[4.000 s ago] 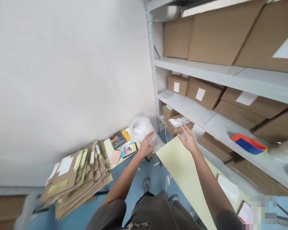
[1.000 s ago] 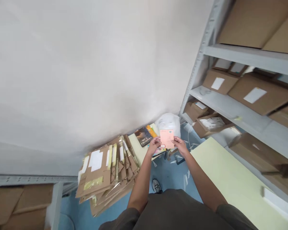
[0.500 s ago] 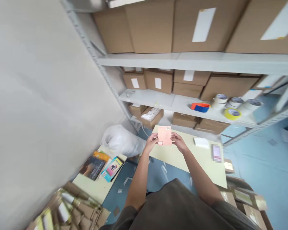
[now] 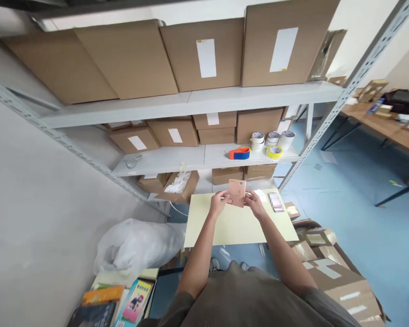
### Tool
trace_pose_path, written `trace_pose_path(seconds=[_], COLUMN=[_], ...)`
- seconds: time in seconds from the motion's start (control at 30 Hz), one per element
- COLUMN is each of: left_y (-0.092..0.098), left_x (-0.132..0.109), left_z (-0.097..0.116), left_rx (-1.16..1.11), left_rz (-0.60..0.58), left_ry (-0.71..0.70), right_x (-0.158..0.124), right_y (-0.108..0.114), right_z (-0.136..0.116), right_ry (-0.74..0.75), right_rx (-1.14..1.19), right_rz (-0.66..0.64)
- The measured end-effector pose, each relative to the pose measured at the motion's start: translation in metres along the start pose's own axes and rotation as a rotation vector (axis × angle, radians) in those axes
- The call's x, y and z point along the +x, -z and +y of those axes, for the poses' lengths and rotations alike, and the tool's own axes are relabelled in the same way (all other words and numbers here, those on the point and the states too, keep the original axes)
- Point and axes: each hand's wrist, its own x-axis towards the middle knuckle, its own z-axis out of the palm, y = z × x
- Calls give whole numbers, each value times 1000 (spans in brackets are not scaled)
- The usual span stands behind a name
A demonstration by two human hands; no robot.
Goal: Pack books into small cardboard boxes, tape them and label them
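I hold a small salmon-pink booklet (image 4: 237, 191) upright in front of me with both hands. My left hand (image 4: 219, 202) pinches its left edge and my right hand (image 4: 255, 202) pinches its right edge. The booklet carries a small barcode near its top. Beneath my hands lies a pale yellow table (image 4: 225, 227), with a phone (image 4: 276, 201) and a white slip of paper (image 4: 259, 194) lying on its far right part.
A grey metal shelf rack (image 4: 204, 102) with several cardboard boxes stands ahead; tape rolls (image 4: 274, 141) and an orange-blue tape dispenser (image 4: 239, 153) sit on its middle shelf. A white plastic bag (image 4: 136, 245) and books (image 4: 122, 302) lie at left, flattened cartons (image 4: 330, 268) at right.
I picked up the pink booklet from the low surface at left and now hold it in both hands. My view has swung right, from the wall corner to the shelf rack.
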Motion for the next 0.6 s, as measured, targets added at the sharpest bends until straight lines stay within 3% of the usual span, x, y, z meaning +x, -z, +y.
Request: trace_pose_path(seconds=[0.1,0.23,0.43,0.6], left_y=[-8,4,63,83], left_x=[0,7,28,37], left_z=[12,14,-6,-14], left_rx=[-97,-199,-452,-496], left_rz=[-184,-152,-129,-200], left_ry=[-70,-83,118,167], right_x=[3,12,25,22], right_y=[-21,-45,-61,-85], right_z=[-2,1,5,6], right_ry=[95,148,157,54], right_rx=[-83,-189,-364,-130], right_rz=[-10,-15,407,166])
